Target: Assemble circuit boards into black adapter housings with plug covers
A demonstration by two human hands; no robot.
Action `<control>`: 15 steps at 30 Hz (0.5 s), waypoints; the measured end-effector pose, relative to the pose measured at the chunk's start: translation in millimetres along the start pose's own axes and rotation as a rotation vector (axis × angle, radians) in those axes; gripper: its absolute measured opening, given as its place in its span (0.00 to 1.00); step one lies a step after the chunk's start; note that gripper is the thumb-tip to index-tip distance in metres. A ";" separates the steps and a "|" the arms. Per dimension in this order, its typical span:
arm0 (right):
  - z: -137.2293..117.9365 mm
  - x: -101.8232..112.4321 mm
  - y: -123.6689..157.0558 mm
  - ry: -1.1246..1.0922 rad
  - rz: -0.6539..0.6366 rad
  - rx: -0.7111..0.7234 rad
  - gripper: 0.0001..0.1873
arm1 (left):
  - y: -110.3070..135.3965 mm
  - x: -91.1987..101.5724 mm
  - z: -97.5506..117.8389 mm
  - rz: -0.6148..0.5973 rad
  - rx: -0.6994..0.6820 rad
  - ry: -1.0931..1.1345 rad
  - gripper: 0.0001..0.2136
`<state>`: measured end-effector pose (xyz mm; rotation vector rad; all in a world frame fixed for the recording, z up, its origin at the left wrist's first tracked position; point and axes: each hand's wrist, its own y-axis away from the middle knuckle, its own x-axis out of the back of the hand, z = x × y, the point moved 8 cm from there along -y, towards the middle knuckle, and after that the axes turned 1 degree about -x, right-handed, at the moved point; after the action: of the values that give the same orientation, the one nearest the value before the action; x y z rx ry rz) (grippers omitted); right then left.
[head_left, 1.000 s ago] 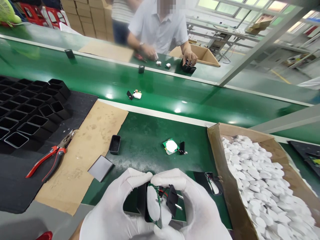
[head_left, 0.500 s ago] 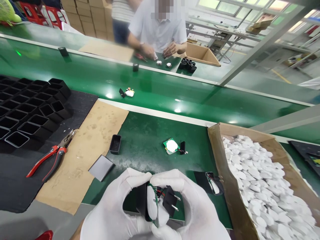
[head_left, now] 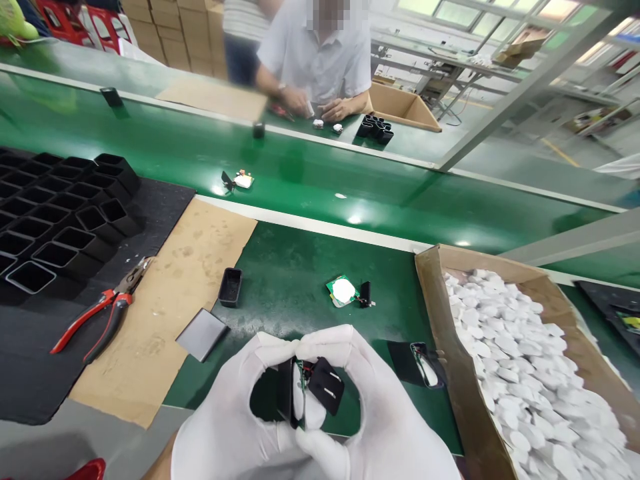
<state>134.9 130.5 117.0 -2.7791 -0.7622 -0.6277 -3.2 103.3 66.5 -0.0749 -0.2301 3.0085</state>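
Observation:
Both my hands wear white gloves and meet at the bottom centre. My left hand [head_left: 235, 420] grips a black casing [head_left: 286, 400] with a green circuit board and white pad at its mouth. My right hand [head_left: 385, 413] pinches the black plug piece [head_left: 326, 385], its two metal prongs facing me, joined to the board by red and black wires. Fingertips of both hands touch above the parts.
On the green mat lie a second board with plug [head_left: 347, 292], an empty black casing [head_left: 231, 287] and a grey pad [head_left: 202, 334]. Red-handled pliers [head_left: 97, 312] rest beside black trays [head_left: 55, 220]. A cardboard box [head_left: 450, 373] of white pads stands right. A person works across the conveyor [head_left: 320, 180].
The plug piece has turned and moved closer to the casing, and my fingertips have closed together above it. The parts on the conveyor belt have drifted left. The person opposite moved a hand.

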 end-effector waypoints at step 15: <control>10.4 8.4 5.0 -0.111 0.059 0.005 0.16 | 8.4 3.7 -3.6 0.077 -0.154 -0.143 0.31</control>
<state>147.6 133.0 111.1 -2.8396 -0.6992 -0.4635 -7.6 96.1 61.5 0.1212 -0.4836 3.0697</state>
